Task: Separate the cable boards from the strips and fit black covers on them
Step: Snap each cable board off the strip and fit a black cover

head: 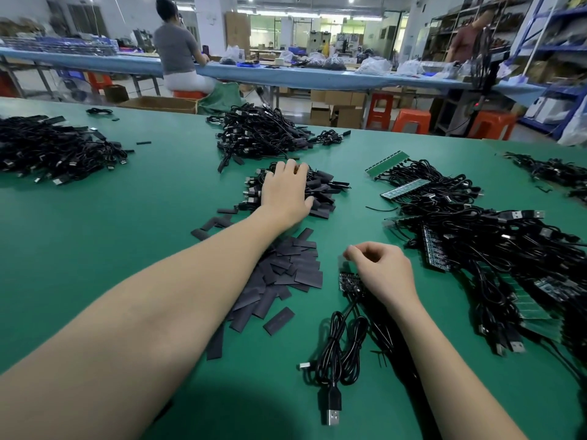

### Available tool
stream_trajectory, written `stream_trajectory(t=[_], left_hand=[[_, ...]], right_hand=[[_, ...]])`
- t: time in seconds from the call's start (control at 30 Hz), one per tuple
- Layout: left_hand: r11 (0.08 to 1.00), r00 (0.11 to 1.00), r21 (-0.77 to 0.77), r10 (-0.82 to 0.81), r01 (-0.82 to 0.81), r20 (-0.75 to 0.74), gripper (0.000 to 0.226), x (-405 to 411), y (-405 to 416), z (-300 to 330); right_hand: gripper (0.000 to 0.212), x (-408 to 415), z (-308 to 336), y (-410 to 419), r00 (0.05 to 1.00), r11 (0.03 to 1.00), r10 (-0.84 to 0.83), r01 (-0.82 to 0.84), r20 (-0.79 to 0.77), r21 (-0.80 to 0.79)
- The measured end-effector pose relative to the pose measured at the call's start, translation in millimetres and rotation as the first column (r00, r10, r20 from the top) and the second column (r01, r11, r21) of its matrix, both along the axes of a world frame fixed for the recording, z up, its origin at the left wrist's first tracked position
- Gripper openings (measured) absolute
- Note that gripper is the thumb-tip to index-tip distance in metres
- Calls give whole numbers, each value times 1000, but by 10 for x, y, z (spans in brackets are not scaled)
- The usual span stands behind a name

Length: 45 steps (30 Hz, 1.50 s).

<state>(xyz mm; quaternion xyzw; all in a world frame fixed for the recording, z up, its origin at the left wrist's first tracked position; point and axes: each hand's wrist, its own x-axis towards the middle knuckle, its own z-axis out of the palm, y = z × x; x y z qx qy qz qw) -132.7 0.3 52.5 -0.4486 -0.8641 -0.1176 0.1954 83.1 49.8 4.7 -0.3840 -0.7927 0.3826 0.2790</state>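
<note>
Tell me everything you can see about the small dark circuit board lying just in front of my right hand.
The small dark circuit board lies flat on the green table mat, right of the heap of flat black sleeve covers. It is a narrow dark rectangle dotted with tiny components. Thin black cables run from its near end into a loose coil ending in a silver USB plug. The right hand hovers curled beside it, its heel seemingly on the board's right edge; contact is unclear.

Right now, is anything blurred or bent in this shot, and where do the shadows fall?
Head view: wide-angle bending curves the far blue bench and the green table edge; the background people are soft; the right hand is slightly motion-blurred at its fingers; a dark shadow sits on the table near the bottom edge; overhead lights glare at top.
</note>
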Motion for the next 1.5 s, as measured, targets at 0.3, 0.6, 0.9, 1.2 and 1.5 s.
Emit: stream_trajectory(t=[0.3,0.6,0.9,1.2,1.5], left_hand=[[981,878,135,-186,140,441,27,718,-237,-122],[924,783,353,-328,148,529,14,962,-657,-341],[910,800,388,-338,144,496,15,909,-812,-295],[871,352,490,-468,31,810,17,977,-771,-188],[735,-269,643,-677,-214,685,7,1039,-791,-71]], right_hand=[[19,19,80,13,999,999,34,-34,30,-10],[24,150,406,143,886,981,183,-195,427,-15],[46,104,521,12,771,965,246,-252,587,-73],[23,155,533,-19,941,759,270,-338,-203,-556],[26,82,498,-139,851,519,155,-502,-501,-692]])
